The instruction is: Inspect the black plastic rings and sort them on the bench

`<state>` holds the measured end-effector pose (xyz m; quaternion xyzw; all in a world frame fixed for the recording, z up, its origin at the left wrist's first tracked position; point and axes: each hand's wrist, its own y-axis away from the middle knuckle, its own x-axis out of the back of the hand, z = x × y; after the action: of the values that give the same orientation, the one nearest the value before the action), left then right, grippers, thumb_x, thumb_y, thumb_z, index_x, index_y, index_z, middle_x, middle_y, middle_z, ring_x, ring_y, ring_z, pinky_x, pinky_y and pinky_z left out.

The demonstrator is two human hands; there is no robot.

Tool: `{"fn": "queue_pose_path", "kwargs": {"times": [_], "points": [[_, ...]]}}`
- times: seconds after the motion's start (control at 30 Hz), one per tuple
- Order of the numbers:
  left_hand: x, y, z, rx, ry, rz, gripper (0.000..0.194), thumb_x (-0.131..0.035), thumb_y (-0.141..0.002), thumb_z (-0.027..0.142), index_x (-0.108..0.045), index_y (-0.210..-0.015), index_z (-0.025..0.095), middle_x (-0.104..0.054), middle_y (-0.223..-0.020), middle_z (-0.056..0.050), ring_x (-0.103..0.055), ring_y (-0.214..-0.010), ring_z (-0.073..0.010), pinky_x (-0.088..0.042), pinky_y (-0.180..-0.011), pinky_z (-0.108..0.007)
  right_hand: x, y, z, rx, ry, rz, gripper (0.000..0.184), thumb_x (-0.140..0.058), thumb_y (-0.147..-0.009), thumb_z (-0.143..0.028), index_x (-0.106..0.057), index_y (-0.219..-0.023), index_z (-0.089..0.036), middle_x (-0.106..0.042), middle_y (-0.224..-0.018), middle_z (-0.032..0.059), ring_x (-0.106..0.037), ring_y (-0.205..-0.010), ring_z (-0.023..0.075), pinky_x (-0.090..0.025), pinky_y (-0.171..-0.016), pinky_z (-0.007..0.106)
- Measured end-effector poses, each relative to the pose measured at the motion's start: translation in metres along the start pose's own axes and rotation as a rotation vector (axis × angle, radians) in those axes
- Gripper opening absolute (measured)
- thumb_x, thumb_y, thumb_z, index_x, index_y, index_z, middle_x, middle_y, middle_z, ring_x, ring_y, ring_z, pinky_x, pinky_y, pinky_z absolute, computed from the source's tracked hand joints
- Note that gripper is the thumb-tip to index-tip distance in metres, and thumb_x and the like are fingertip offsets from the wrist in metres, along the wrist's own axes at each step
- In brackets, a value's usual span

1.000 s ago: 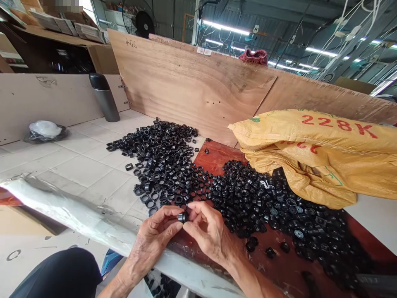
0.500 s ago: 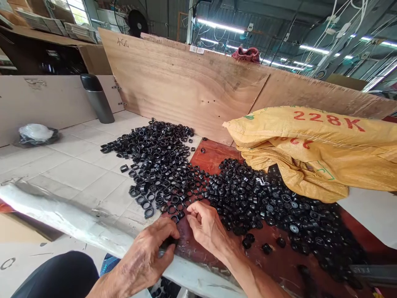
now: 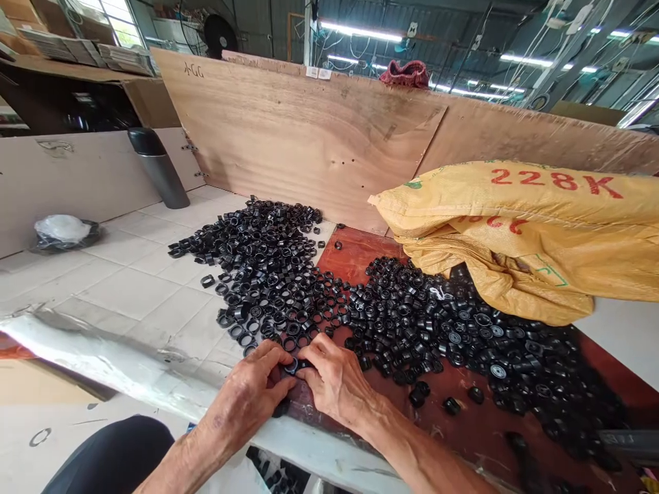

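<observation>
My left hand is closed at the table's near edge, thumb and fingers pinching around a small black plastic ring. From the other side my right hand meets it, fingertips closed on a small black part, mostly hidden, at the same ring. Just beyond my fingers spreads a pile of black plastic rings, some lying flat, others on edge. To the right lies a second pile of small black cylindrical parts, several showing round, wheel-like faces. A few loose black caps rest on the red-brown board near my right forearm.
A yellow woven sack lies behind the right pile. Wooden panels wall the back. On the left stand a dark flask and a plastic-wrapped white object. More black parts show below the table edge.
My right hand has moved left and slightly down from the ring pile, and my left hand has risen slightly. Their fingertips now meet at a black ring. The view has shifted slightly.
</observation>
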<state>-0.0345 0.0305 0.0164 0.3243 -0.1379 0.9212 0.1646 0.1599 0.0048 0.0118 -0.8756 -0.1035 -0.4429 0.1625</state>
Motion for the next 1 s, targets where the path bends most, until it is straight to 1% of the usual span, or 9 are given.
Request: {"fn": "queue_pose_path", "kwargs": {"times": [0.13, 0.27, 0.33, 0.43, 0.57, 0.7, 0.8, 0.9, 1.0], "points": [[-0.004, 0.001, -0.003, 0.007, 0.003, -0.021, 0.007, -0.06, -0.085, 0.021, -0.066, -0.081, 0.024, -0.067, -0.085, -0.001, -0.062, -0.063, -0.0149, -0.049, -0.06, -0.026, 0.001, 0.0, 0.002, 0.002, -0.09, 0.055, 0.016, -0.061, -0.086, -0.012, -0.064, -0.1, -0.019, -0.061, -0.101, 0.0061, -0.063, -0.084, 0.0193, -0.049, -0.074, 0.029], [-0.007, 0.005, -0.007, 0.007, 0.05, 0.023, 0.009, -0.061, -0.086, 0.026, -0.069, -0.081, 0.024, -0.074, -0.106, -0.005, -0.071, -0.086, -0.02, -0.053, -0.074, -0.028, 0.005, -0.004, 0.002, -0.2, -0.536, 0.121, 0.015, -0.061, -0.086, -0.017, -0.065, -0.101, -0.019, -0.064, -0.088, 0.0021, -0.064, -0.069, 0.0157, -0.049, -0.065, 0.026], [-0.005, 0.005, -0.008, 0.08, 0.133, 0.041, 0.011, -0.064, -0.085, 0.029, -0.069, -0.077, 0.024, -0.075, -0.11, -0.005, -0.072, -0.093, -0.0223, -0.054, -0.078, -0.03, 0.008, -0.007, 0.0, -0.333, -0.798, 0.077, 0.017, -0.061, -0.086, -0.02, -0.066, -0.102, -0.019, -0.065, -0.078, -0.0005, -0.064, -0.066, 0.0152, -0.049, -0.064, 0.026], [-0.001, 0.003, -0.006, 0.238, 0.414, 0.041, 0.017, -0.07, -0.084, 0.035, -0.065, -0.072, 0.022, -0.076, -0.107, -0.004, -0.072, -0.083, -0.0196, -0.056, -0.07, -0.027, 0.014, -0.011, -0.006, -0.409, -0.983, 0.073, 0.019, -0.073, -0.076, -0.021, -0.064, -0.092, -0.02, -0.062, -0.072, -0.0046, -0.06, -0.066, 0.0132, -0.046, -0.063, 0.023], [0.003, -0.004, 0.005, 0.342, 0.867, 0.079, 0.027, -0.082, -0.077, 0.039, -0.068, -0.094, 0.023, -0.075, -0.093, 0.0, -0.07, -0.08, -0.0175, -0.059, -0.072, -0.027, 0.021, -0.013, -0.011, -0.403, -0.909, 0.158, 0.009, -0.074, -0.074, -0.019, -0.068, -0.081, -0.018, -0.062, -0.074, -0.0033, -0.057, -0.068, 0.0121, -0.045, -0.063, 0.022], [0.003, -0.006, 0.012, 0.4, 0.943, 0.002, 0.032, -0.084, -0.077, 0.044, -0.075, -0.097, 0.02, -0.076, -0.08, 0.0, -0.069, -0.072, -0.014, -0.057, -0.074, -0.023, 0.024, -0.012, -0.01, -0.273, -0.901, 0.215, 0.017, -0.069, -0.081, -0.023, -0.078, -0.095, -0.018, -0.068, -0.106, 0.0062, -0.067, -0.094, 0.0192, -0.055, -0.081, 0.028], [0.003, -0.005, 0.008, 0.424, 0.993, 0.018, 0.036, -0.08, -0.082, 0.047, -0.075, -0.106, 0.021, -0.078, -0.079, -0.001, -0.07, -0.075, -0.0154, -0.056, -0.076, -0.023, 0.021, -0.009, -0.008, -0.261, -0.913, 0.219, 0.027, -0.066, -0.086, -0.025, -0.077, -0.111, -0.02, -0.065, -0.119, 0.0089, -0.071, -0.097, 0.0207, -0.057, -0.088, 0.033], [0.003, -0.004, 0.002, 0.453, 1.051, 0.012, 0.036, -0.082, -0.08, 0.045, -0.076, -0.105, 0.019, -0.08, -0.084, -0.004, -0.072, -0.079, -0.0176, -0.057, -0.079, -0.025, 0.018, -0.006, -0.009, -0.302, -0.865, 0.263, 0.037, -0.068, -0.085, -0.022, -0.069, -0.122, -0.021, -0.068, -0.114, 0.0083, -0.073, -0.094, 0.0212, -0.059, -0.085, 0.034], [0.003, -0.003, 0.002, 0.445, 1.065, 0.0, 0.033, -0.087, -0.076, 0.041, -0.078, -0.1, 0.02, -0.08, -0.085, -0.004, -0.072, -0.08, -0.0172, -0.056, -0.08, -0.024, 0.02, -0.004, -0.013, -0.319, -0.772, 0.22, 0.029, -0.07, -0.085, -0.019, -0.069, -0.114, -0.02, -0.073, -0.097, 0.0047, -0.072, -0.084, 0.0192, -0.058, -0.077, 0.03]]}}
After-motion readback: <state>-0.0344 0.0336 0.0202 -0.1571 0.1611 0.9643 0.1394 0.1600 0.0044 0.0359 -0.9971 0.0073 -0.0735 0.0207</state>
